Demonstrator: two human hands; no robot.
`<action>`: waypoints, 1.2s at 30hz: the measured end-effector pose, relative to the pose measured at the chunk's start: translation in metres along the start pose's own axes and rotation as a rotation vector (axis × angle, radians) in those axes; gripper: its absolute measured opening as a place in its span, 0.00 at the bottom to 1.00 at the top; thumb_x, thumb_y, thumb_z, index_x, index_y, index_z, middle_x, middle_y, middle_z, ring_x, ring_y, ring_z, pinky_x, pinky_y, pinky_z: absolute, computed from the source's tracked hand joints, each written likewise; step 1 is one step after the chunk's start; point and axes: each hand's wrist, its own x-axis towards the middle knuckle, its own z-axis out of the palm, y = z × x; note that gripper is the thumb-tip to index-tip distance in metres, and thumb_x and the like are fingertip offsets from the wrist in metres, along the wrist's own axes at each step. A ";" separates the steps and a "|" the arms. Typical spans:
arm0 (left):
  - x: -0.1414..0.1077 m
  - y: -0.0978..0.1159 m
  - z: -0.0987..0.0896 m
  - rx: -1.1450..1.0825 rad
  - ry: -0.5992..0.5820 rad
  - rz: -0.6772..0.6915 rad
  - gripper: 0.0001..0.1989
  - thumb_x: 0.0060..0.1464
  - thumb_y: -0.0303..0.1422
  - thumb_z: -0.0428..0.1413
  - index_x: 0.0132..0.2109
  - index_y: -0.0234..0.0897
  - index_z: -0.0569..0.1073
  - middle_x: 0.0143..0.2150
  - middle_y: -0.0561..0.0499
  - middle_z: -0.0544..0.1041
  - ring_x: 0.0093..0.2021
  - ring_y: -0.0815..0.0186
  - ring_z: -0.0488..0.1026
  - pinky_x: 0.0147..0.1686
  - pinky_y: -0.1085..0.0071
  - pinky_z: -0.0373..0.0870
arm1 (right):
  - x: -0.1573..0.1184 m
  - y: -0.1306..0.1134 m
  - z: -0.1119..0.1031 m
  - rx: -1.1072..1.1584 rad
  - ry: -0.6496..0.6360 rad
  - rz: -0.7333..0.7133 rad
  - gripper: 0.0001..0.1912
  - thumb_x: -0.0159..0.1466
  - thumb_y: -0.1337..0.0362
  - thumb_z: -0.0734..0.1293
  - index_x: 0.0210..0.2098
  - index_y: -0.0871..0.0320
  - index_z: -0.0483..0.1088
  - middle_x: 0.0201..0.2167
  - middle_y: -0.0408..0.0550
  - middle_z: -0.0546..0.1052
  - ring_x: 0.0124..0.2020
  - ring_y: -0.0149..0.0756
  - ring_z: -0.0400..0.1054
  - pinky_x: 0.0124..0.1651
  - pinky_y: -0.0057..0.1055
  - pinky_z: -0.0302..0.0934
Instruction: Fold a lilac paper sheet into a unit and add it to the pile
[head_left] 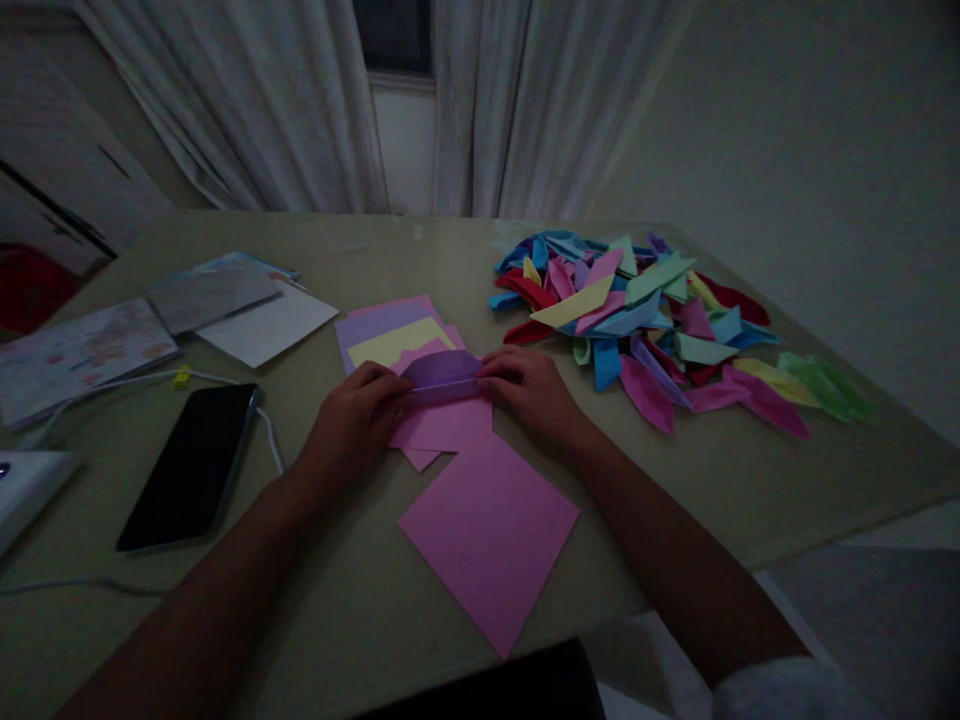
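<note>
A folded strip of purple paper [445, 371] is stretched between my two hands, above a stack of coloured sheets. My left hand [365, 412] pinches its left end with the fingers closed. At the other end, my right hand [529, 388] grips the paper between thumb and fingers. Under the strip lie loose pink sheets [450, 425], with a yellow sheet [397, 343] and a lilac sheet [367, 328] showing behind. Nearer to me, a square pink sheet [491, 540] rests with one corner pointing toward my body.
A heap of folded coloured paper pieces [630, 300] covers the table's right side. On the left are a black phone [193, 465], a white cable [271, 440], a white device [34, 485] and several cards or packets [90, 350]. Curtains [262, 100] hang behind the table.
</note>
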 end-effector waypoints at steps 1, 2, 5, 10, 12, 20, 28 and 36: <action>0.001 0.000 0.000 0.002 -0.009 -0.011 0.12 0.65 0.42 0.60 0.44 0.42 0.86 0.43 0.44 0.82 0.41 0.56 0.79 0.43 0.62 0.74 | 0.000 0.000 0.000 -0.024 -0.015 -0.005 0.06 0.61 0.70 0.77 0.34 0.52 0.87 0.41 0.49 0.85 0.44 0.42 0.78 0.52 0.40 0.67; 0.001 0.000 0.000 0.002 -0.021 -0.022 0.13 0.65 0.43 0.60 0.43 0.42 0.85 0.42 0.44 0.82 0.40 0.56 0.79 0.42 0.62 0.73 | -0.001 0.001 0.000 -0.038 -0.026 -0.006 0.07 0.62 0.70 0.77 0.34 0.52 0.87 0.42 0.49 0.85 0.45 0.42 0.78 0.52 0.40 0.67; 0.003 0.001 -0.001 -0.008 -0.048 -0.041 0.13 0.64 0.44 0.60 0.40 0.41 0.84 0.37 0.45 0.84 0.37 0.55 0.78 0.41 0.62 0.72 | -0.002 0.001 0.000 -0.043 -0.044 0.024 0.07 0.62 0.70 0.76 0.35 0.52 0.87 0.40 0.48 0.85 0.42 0.40 0.78 0.49 0.38 0.66; 0.003 0.009 -0.006 -0.120 -0.002 -0.079 0.13 0.64 0.43 0.60 0.38 0.41 0.84 0.35 0.47 0.84 0.34 0.58 0.78 0.38 0.64 0.72 | -0.001 -0.002 -0.002 0.149 -0.015 0.162 0.03 0.62 0.64 0.76 0.34 0.56 0.85 0.34 0.47 0.83 0.36 0.38 0.75 0.40 0.34 0.66; 0.003 0.014 -0.007 -0.194 0.001 -0.115 0.13 0.64 0.44 0.61 0.39 0.42 0.85 0.34 0.47 0.85 0.34 0.58 0.79 0.38 0.64 0.73 | 0.000 -0.003 -0.003 0.265 -0.016 0.205 0.06 0.60 0.61 0.78 0.35 0.57 0.85 0.33 0.47 0.83 0.34 0.38 0.75 0.40 0.34 0.67; 0.003 0.018 -0.004 -0.437 0.112 -0.299 0.09 0.55 0.40 0.70 0.42 0.44 0.89 0.37 0.48 0.89 0.36 0.55 0.84 0.36 0.64 0.78 | 0.002 -0.012 0.001 0.479 0.161 0.173 0.16 0.52 0.62 0.84 0.35 0.53 0.78 0.36 0.43 0.81 0.40 0.37 0.76 0.49 0.35 0.73; 0.002 0.019 -0.003 -0.557 0.109 -0.335 0.17 0.57 0.38 0.70 0.52 0.41 0.84 0.39 0.46 0.88 0.39 0.55 0.86 0.38 0.65 0.80 | 0.002 -0.007 0.008 0.555 0.142 0.318 0.19 0.54 0.57 0.83 0.42 0.55 0.80 0.36 0.46 0.83 0.37 0.37 0.78 0.45 0.37 0.75; 0.002 0.025 0.001 -0.707 0.046 -0.433 0.25 0.51 0.46 0.75 0.51 0.36 0.82 0.41 0.43 0.88 0.38 0.54 0.87 0.38 0.63 0.84 | 0.003 -0.008 0.010 0.543 0.211 0.238 0.21 0.54 0.57 0.84 0.45 0.55 0.81 0.36 0.47 0.84 0.41 0.39 0.79 0.48 0.38 0.75</action>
